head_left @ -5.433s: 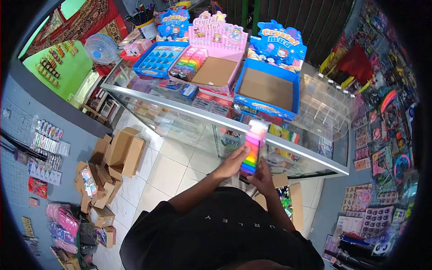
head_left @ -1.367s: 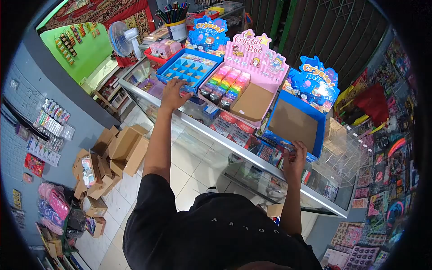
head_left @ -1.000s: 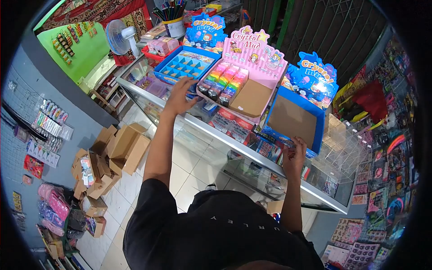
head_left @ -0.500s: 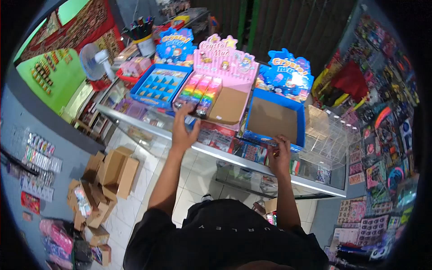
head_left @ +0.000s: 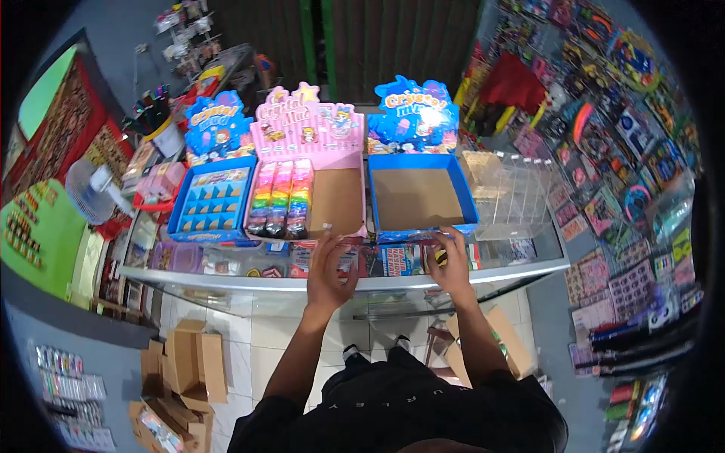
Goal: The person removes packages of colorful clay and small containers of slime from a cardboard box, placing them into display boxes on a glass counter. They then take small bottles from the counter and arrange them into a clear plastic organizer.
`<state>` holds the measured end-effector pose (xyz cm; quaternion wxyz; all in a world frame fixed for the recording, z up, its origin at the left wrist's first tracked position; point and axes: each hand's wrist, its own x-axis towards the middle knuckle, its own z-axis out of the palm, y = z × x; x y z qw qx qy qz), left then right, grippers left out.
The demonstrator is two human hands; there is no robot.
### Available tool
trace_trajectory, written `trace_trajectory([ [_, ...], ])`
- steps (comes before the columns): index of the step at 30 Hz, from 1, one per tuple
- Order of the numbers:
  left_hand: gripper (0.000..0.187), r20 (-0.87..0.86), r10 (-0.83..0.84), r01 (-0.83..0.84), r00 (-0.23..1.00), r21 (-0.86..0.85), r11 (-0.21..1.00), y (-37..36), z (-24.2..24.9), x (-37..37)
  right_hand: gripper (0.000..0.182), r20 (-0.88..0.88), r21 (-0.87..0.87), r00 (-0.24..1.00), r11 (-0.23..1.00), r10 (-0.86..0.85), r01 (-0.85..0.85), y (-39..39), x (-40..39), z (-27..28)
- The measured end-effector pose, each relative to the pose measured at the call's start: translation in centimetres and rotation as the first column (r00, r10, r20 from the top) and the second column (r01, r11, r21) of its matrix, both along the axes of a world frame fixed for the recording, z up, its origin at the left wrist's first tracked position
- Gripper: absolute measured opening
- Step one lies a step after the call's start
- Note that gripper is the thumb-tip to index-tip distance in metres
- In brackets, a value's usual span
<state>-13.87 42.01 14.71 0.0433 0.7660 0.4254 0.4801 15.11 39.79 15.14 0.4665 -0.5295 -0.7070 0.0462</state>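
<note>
My left hand (head_left: 330,268) is at the front edge of a pink "Crystal Mud" display box (head_left: 310,143), fingers curved and thumb apart. Rows of rainbow-coloured packs (head_left: 281,198) fill the left part of that box; bare brown cardboard shows on its right. At the front wall of a blue display box (head_left: 408,232) is my right hand (head_left: 451,264), its fingertips near or touching the rim and its thumb apart. Brown cardboard lines the bottom of this blue box, below a raised printed header. Whether either hand grips a rim is hard to see.
Another blue box (head_left: 175,215) with a divided insert stands at the left. The boxes rest on a glass counter (head_left: 362,284). A clear plastic rack (head_left: 513,198) is at right, a fan (head_left: 94,189) at left. Opened cartons (head_left: 192,362) lie on the floor.
The view has turned, and the boxes now appear further left and squarer to me. My left hand has moved from the rainbow packs to the pink box's right front. My right hand stays by the blue box.
</note>
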Motion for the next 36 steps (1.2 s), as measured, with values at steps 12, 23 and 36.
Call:
trace_trajectory([
  [12, 0.036, 0.106, -0.206, 0.196, 0.973, 0.096, 0.976, -0.1, -3.5, -0.5, 0.042, -0.302, -0.272, 0.930, 0.954, -0.208, 0.125, -14.5, 0.8, -2.7],
  [23, 0.017, 0.154, -0.535, 0.546, 0.831, -0.035, 0.837, -7.4, -5.2, 10.7, 0.038, -0.387, -0.329, 0.857, 0.919, -0.342, 0.218, -24.1, 6.6, -4.1],
  [36, 0.018, 0.061, -0.934, 0.710, 0.352, -0.668, 0.224, -18.5, -5.0, 25.2, 0.021, -0.280, -0.423, 0.888, 0.877, -0.364, 0.226, -33.7, 16.1, -8.1],
])
